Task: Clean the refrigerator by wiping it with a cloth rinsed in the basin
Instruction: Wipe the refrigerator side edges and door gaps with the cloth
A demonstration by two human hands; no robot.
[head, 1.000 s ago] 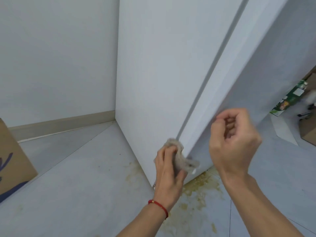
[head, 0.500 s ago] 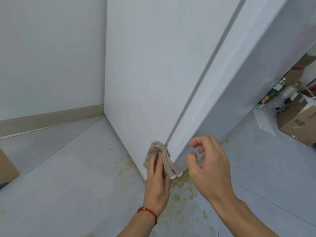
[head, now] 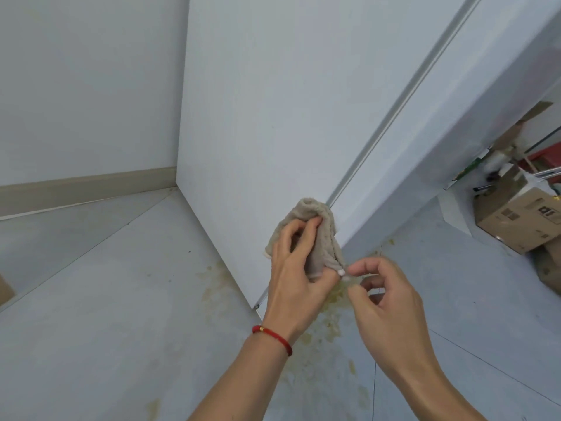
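The white refrigerator (head: pixel 273 117) fills the middle of the view, seen from its side, with the door seam running down to its lower front corner. My left hand (head: pixel 296 278), with a red string on the wrist, holds a grey-beige cloth (head: pixel 318 220) against that lower corner by the seam. My right hand (head: pixel 382 296) is just right of it, thumb and forefinger pinching the cloth's lower corner. No basin is in view.
Yellowish stains (head: pixel 331 302) spread over the grey floor under the refrigerator's corner. Cardboard boxes (head: pixel 522 220) and clutter lie at the right behind the refrigerator. A white wall with a beige skirting board (head: pixel 85 189) runs along the left.
My right hand came down from beside the door edge to the cloth's lower corner and pinched it. My left hand stayed at the refrigerator's bottom corner with the cloth. The view has swung left.
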